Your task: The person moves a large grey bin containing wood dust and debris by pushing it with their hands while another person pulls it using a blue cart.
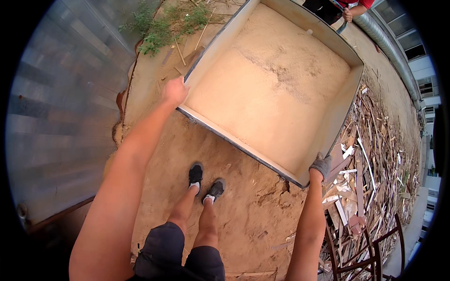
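Observation:
In front of me is a big rectangular open-topped bin (pixel 220 129) with raised walls and a dark rim. Tan sawdust (pixel 262 112) covers its bottom, with a darker, rougher patch toward the far part. My left hand (pixel 176 90), bare, is closed on the bin's rim near its left corner. At the near right corner my right hand (pixel 321 165), in a grey glove, grips the rim; its fingertips are partly hidden. Beyond the far right side, another person's hand (pixel 347 15) holds a dark bar.
A corrugated metal wall (pixel 65 103) stands at left, with green weeds (pixel 159 28) beyond it. Scrap wood (pixel 370 164) is heaped at right, and a rusty metal frame (pixel 375 253) stands near me. A ribbed silver duct (pixel 389 47) runs along the building. Packed dirt (pixel 248 220) lies underfoot.

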`<state>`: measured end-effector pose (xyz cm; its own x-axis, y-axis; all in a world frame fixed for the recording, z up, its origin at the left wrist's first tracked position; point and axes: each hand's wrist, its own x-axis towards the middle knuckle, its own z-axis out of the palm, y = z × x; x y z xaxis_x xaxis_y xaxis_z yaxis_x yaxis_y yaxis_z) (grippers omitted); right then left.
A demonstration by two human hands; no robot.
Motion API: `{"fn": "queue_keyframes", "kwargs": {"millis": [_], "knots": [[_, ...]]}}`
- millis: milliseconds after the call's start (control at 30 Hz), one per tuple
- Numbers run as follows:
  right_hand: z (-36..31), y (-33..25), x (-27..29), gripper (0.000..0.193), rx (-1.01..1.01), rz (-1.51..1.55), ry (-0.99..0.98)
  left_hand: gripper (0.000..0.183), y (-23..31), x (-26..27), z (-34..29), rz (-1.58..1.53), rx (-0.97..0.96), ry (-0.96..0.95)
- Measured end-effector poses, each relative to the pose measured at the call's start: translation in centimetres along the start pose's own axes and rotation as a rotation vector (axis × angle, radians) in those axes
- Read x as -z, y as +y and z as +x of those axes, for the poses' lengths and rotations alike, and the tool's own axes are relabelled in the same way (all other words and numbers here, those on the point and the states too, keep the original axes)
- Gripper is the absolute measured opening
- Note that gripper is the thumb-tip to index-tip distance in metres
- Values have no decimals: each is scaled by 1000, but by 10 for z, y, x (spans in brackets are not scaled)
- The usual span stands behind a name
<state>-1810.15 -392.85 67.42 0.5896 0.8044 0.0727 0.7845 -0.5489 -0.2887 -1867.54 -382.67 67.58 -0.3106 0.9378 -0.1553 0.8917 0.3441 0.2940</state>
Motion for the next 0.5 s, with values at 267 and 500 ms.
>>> {"fn": "queue_keyframes", "kwargs": {"millis": [267, 500], "knots": [[-13, -25, 18, 49, -126, -87, -83, 34, -3, 3, -16, 14, 48, -26], [-34, -14, 17, 56, -128, -115, -84, 33, -7, 8, -34, 10, 196, -134]]}}
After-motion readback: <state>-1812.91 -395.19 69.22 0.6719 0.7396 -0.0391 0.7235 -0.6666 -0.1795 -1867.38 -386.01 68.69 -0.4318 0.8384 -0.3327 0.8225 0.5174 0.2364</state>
